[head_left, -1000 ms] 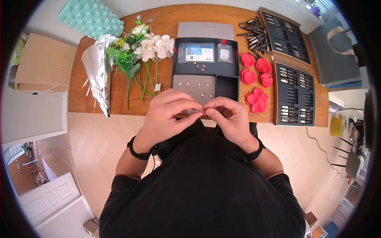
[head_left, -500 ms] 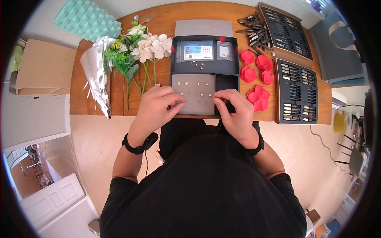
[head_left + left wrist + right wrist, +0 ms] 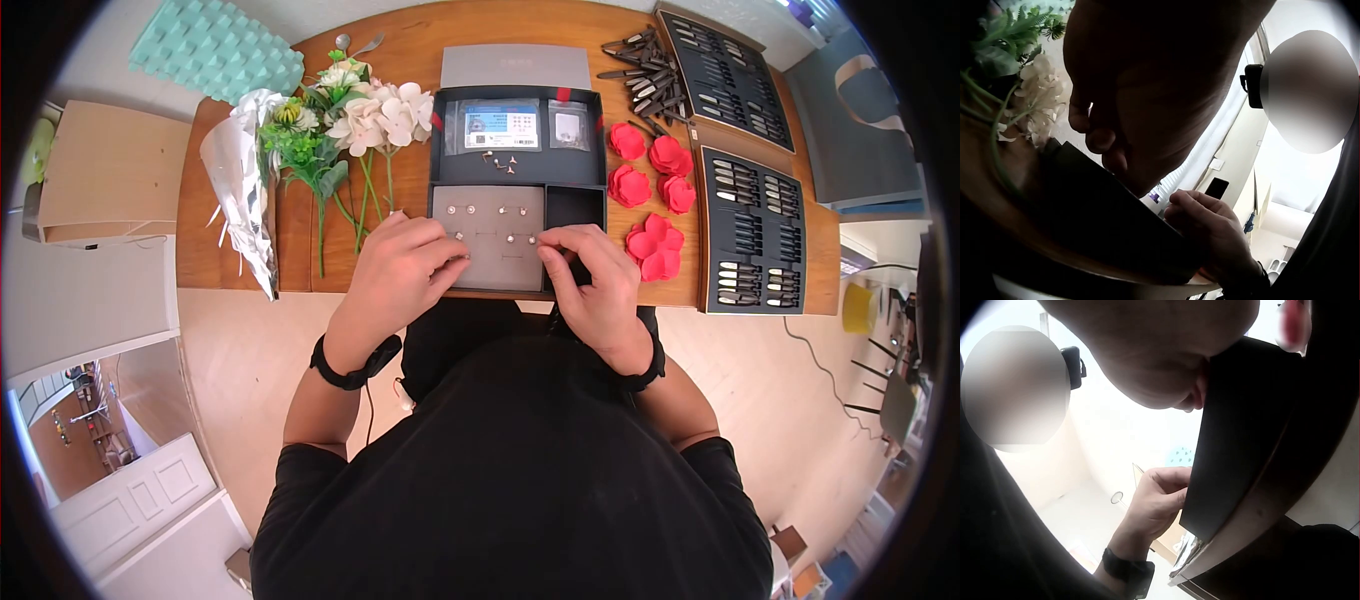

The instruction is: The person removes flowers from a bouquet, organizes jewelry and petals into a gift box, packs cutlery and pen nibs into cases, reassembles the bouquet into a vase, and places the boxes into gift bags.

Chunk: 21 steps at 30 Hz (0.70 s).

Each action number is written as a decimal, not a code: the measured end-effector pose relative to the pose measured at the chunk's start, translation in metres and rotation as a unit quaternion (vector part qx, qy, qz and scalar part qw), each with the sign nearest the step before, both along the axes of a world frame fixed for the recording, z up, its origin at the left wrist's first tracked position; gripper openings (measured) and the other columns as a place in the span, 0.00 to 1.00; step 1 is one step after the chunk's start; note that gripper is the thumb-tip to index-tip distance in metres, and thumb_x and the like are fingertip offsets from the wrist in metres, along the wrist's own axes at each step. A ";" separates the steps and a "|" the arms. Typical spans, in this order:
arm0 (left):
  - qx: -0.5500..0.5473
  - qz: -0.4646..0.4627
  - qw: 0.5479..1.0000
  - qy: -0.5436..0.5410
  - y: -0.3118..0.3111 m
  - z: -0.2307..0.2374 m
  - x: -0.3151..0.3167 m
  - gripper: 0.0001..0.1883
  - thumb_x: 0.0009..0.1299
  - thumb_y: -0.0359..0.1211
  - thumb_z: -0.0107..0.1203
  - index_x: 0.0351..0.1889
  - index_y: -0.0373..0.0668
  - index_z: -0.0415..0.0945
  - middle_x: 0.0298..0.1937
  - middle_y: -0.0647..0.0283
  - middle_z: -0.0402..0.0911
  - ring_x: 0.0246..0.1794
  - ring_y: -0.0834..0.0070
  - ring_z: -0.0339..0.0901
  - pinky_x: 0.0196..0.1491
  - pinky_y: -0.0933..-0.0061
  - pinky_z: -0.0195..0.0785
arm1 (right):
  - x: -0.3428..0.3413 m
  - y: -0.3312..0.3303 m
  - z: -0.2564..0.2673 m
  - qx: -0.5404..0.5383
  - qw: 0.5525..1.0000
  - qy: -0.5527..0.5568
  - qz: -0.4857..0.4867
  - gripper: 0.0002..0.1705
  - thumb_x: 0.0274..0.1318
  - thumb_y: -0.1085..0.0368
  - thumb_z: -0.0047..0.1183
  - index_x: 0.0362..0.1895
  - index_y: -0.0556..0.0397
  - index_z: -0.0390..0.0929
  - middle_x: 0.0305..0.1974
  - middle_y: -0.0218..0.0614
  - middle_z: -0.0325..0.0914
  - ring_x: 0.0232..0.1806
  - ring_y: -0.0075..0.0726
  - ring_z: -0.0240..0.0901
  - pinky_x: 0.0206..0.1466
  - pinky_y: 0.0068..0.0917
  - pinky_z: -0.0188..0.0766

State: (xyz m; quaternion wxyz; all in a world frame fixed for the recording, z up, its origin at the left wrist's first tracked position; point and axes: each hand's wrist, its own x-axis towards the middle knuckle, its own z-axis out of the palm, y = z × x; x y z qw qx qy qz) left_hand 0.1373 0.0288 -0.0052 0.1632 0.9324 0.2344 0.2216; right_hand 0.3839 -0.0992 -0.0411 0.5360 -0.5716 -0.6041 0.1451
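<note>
A black jewellery box [image 3: 437, 172] lies open at the table's front edge, its grey pad [image 3: 482, 265] set with several small stud earrings [image 3: 511, 239]. At the pad's left side is my left hand [image 3: 395, 265], its thumb and fingertips together low over the pad, beside a stud. My right hand [image 3: 600, 285] is over the box's right part, its thumb and index fingertips right at a stud on the pad. I cannot tell whether anything tiny is between the fingertips of either hand. Both wrist views show the box wall [image 3: 1235, 444] dark, hiding the pad.
Loose small jewellery pieces [image 3: 500, 161] and small plastic bags [image 3: 495, 126] lie in the box's back compartment. Left are artificial flowers [image 3: 385, 120] and a foil wrap [image 3: 245, 170]. Right are red flower heads [image 3: 657, 248], cutlery trays [image 3: 752, 230] and a heap of dark-handled cutlery [image 3: 650, 80].
A second ago the fingertips of both hands met over the pad's front. They have since parted, left hand leftward and right hand rightward, uncovering the pad; over the last half second they barely moved.
</note>
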 end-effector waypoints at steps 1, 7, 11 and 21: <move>0.003 0.001 1.000 0.003 0.000 0.001 0.001 0.08 0.64 0.27 0.81 0.39 0.45 0.92 0.31 0.68 0.81 0.33 0.66 0.76 0.41 0.62 0.69 | 0.000 0.000 0.000 0.002 1.000 -0.002 0.000 0.08 0.69 0.76 0.73 0.50 0.60 0.90 0.43 0.43 0.90 0.41 0.45 0.88 0.38 0.35 0.85; 0.027 -0.017 0.999 0.020 -0.001 0.003 0.003 0.08 0.65 0.28 0.80 0.39 0.44 0.92 0.32 0.66 0.80 0.35 0.65 0.78 0.43 0.62 0.69 | 0.000 0.000 0.000 0.000 1.000 -0.006 0.000 0.08 0.68 0.77 0.73 0.49 0.60 0.89 0.43 0.43 0.90 0.41 0.46 0.88 0.38 0.35 0.85; 0.056 -0.034 0.997 0.037 -0.003 0.005 0.003 0.08 0.65 0.27 0.78 0.40 0.43 0.91 0.33 0.66 0.78 0.35 0.67 0.79 0.44 0.62 0.68 | 0.000 0.001 0.000 0.002 1.000 -0.007 0.003 0.09 0.68 0.77 0.73 0.49 0.60 0.89 0.42 0.43 0.90 0.41 0.46 0.88 0.38 0.36 0.85; 0.114 -0.045 0.989 0.085 -0.008 0.008 0.001 0.09 0.66 0.27 0.77 0.42 0.41 0.90 0.36 0.66 0.78 0.37 0.67 0.80 0.45 0.62 0.68 | 0.000 0.001 -0.001 0.005 1.000 -0.016 0.002 0.10 0.65 0.78 0.74 0.49 0.60 0.89 0.42 0.44 0.90 0.42 0.49 0.88 0.42 0.39 0.84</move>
